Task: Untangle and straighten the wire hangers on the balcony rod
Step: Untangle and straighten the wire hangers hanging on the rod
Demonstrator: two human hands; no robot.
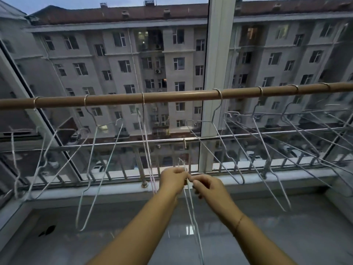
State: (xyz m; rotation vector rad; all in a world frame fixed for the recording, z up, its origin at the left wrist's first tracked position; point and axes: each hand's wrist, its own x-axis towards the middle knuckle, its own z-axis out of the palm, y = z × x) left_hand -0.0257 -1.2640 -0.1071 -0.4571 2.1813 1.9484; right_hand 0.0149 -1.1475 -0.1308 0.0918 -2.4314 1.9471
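Note:
A brown balcony rod [172, 96] runs across the view at chest height. Several thin wire hangers hang from it by their hooks, tilted at different angles; one [99, 169] dangles left of centre, another [225, 150] slants down to the right. Below the rod's middle, my left hand [172, 178] and my right hand [206, 185] meet, each pinching the wires of a narrow hanger [193, 213] whose long loop hangs down between my forearms. A thin hanger [146, 134] hooked on the rod drops toward my left hand.
A low metal railing [114, 145] with balusters stands behind the hangers, in front of the window glass. A white window post [214, 77] rises at centre right. A pale sill [267, 178] and grey tiled floor [95, 236] lie below. More hangers [305, 134] crowd the right.

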